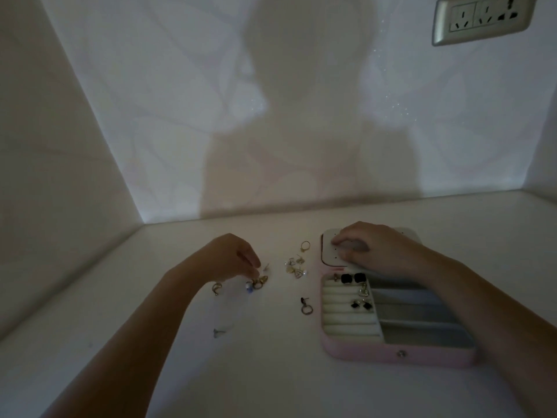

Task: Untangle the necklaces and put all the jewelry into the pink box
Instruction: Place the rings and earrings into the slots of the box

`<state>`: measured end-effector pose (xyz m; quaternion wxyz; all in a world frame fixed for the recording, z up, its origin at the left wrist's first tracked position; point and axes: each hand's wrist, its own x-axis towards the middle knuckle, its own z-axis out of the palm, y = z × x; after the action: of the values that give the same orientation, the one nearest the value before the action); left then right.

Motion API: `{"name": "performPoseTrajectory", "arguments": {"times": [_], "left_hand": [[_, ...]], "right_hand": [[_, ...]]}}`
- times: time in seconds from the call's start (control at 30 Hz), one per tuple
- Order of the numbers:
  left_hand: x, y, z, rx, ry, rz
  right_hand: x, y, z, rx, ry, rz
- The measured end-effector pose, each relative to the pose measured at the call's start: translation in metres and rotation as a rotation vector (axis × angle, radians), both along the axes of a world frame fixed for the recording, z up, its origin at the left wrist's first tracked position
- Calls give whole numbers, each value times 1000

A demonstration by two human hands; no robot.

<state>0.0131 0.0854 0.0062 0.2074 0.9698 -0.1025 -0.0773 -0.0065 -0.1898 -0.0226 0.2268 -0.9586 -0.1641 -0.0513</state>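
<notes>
The left hand [232,257] pinches a ring [258,283] left of the pink box [376,356], probably to lift it. The right hand [372,245], grip unclear, steadies the lid [327,255].

box [401,354] pink | ring rolls [346,315] cream | compartments [422,309] grey | earrings [352,278] black | ring [305,245] gold | table [271,372] white | socket frame [482,34] silver
</notes>
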Motion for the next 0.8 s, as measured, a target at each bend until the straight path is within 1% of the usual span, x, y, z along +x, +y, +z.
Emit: {"name": "performPoseTrajectory", "arguments": {"times": [0.13,0.3,0.47,0.63,0.8], "left_hand": [[0,-1,-2,11,9,-93],[4,1,-4,-32,78,-43],[1,-4,-7,24,15,-105],[3,-7,-10,62,-55,-103],[4,-6,-11,19,-43,-144]], "right_hand": [[-1,2,0,14,0,4],[0,2,-1,21,-4,3],[0,2,-1,26,-10,1],[0,2,-1,23,-5,2],[0,2,-1,24,-7,1]]}}
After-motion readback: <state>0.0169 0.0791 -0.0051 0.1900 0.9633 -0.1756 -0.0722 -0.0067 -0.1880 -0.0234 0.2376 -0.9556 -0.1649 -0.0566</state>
